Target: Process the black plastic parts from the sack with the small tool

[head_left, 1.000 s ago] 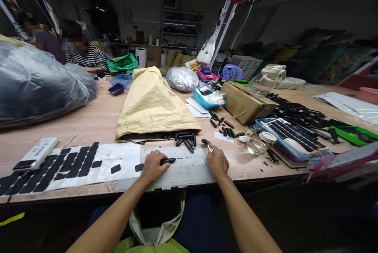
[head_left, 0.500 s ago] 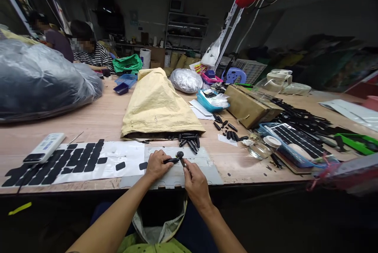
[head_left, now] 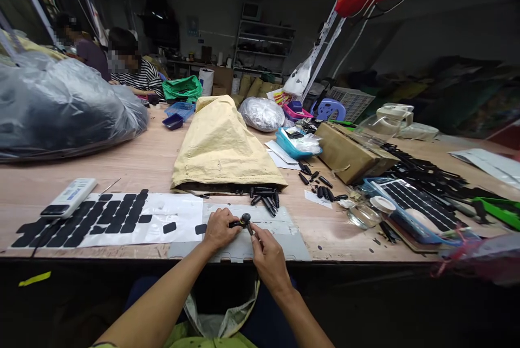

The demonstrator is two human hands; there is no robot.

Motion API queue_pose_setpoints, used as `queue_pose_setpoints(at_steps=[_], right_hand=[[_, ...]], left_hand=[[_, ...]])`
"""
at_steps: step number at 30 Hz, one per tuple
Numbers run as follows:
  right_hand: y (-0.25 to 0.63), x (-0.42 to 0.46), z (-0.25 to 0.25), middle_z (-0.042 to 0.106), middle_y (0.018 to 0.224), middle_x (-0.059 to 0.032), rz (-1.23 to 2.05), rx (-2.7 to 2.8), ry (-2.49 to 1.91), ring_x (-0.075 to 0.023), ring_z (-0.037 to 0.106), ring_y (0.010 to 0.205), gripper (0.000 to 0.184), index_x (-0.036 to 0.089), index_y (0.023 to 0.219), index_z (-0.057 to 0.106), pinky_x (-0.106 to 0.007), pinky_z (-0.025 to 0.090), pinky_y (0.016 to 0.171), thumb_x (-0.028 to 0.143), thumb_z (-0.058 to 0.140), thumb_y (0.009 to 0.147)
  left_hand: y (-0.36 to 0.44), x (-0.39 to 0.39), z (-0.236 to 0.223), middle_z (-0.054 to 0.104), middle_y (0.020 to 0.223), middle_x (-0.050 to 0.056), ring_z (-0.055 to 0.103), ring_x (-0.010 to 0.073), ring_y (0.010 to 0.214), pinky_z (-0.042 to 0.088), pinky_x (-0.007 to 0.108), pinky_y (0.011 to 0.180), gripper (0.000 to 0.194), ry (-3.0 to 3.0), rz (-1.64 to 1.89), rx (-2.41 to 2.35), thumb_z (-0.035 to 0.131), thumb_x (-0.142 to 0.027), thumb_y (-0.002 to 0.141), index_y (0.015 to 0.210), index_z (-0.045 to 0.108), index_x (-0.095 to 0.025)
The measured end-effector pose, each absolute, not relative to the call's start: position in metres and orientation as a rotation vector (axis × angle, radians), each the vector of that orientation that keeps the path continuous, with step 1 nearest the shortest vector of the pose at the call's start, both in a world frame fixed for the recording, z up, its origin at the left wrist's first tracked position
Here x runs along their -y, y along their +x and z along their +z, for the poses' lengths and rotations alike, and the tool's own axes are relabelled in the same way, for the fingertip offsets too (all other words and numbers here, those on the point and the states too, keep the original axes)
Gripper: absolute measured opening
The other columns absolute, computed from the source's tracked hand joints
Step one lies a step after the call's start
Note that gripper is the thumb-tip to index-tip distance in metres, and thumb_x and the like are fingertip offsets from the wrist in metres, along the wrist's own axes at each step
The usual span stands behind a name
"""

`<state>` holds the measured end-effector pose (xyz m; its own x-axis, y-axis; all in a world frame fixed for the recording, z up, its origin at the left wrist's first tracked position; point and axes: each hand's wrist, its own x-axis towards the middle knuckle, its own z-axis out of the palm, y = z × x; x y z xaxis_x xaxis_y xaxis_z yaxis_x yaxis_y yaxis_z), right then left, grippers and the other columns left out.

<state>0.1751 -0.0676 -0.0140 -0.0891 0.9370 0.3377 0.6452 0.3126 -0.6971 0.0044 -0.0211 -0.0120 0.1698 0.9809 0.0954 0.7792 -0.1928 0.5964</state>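
Observation:
My left hand [head_left: 220,230] is closed around a slim black cylindrical piece [head_left: 234,224], whose end points right. In my right hand [head_left: 268,255] is a small tool with a round dark head [head_left: 246,218] and a thin shaft, pinched between thumb and fingers. The round head meets or overlaps the end of the black piece; whether they are joined I cannot tell. Both hands are over a grey board [head_left: 290,242] at the bench's front edge. Beyond them, several loose black cylindrical pieces [head_left: 268,204] lie at the mouth of a yellowish sack [head_left: 223,147].
To the left, a white sheet [head_left: 182,210] carries black rounded patches, with a white device [head_left: 70,199] on it. A large plastic bag [head_left: 69,109] stands behind. At right are a clear jar [head_left: 363,216], a blue tray [head_left: 441,234] and a cardboard box [head_left: 345,153]. Two people sit at far left.
The view has shifted slightly, so the bench appears farther right. The tool's round head has come closer to my left hand, and less of the black piece shows between them.

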Motion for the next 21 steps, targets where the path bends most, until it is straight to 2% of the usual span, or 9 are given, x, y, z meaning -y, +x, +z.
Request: queue_pose_setpoints(at_steps=[3,6,12,15,21], right_hand=[[0.196,0.055,-0.008,0.067,0.11,-0.0097,0.427,1.733,-1.534,-0.0192,0.063,0.095,0.038,0.019,0.12,0.065,-0.032,0.051,0.086,0.028,0.043,0.091],[0.229,0.034,0.004,0.066,0.109,-0.0075,0.276,1.585,-1.877,-0.0177,0.061,0.083,0.038,0.022,0.12,0.066,-0.03,0.048,0.076,0.027,0.046,0.088],[0.279,-0.005,0.005,0.061,0.112,-0.0102,0.179,1.493,-2.455,-0.0209,0.06,0.092,0.041,0.024,0.127,0.062,-0.031,0.043,0.073,0.023,0.042,0.091],[0.279,-0.012,-0.005,0.061,0.108,-0.0109,0.04,1.547,-2.47,-0.0221,0.06,0.092,0.041,0.024,0.128,0.061,-0.031,0.042,0.07,0.022,0.042,0.092],[0.269,-0.013,-0.025,0.061,0.097,-0.013,-0.404,1.642,-2.357,-0.0241,0.06,0.085,0.036,0.013,0.119,0.064,-0.031,0.039,0.062,0.019,0.041,0.092]], left_hand=[[0.004,0.021,-0.012,0.064,0.09,0.003,0.052,0.0223,0.092,0.038,0.038,0.084,0.021,2.029,0.682,-1.651,0.067,-0.035,0.079,0.097,0.076,-0.028],[0.005,0.022,-0.009,0.064,0.09,0.003,0.053,0.0221,0.092,0.038,0.038,0.084,0.019,1.999,0.683,-1.644,0.066,-0.033,0.08,0.095,0.075,-0.025],[0.006,0.024,-0.005,0.064,0.088,0.002,0.053,0.0216,0.091,0.038,0.036,0.083,0.014,1.975,0.693,-1.653,0.065,-0.029,0.077,0.088,0.072,-0.023],[0.006,0.023,-0.009,0.064,0.088,0.002,0.053,0.0217,0.091,0.038,0.036,0.082,0.014,1.982,0.705,-1.649,0.065,-0.029,0.077,0.087,0.072,-0.023],[0.0,0.027,-0.007,0.064,0.094,0.002,0.051,0.0218,0.094,0.037,0.038,0.087,0.017,2.065,0.643,-1.491,0.073,-0.033,0.07,0.085,0.076,-0.027]])
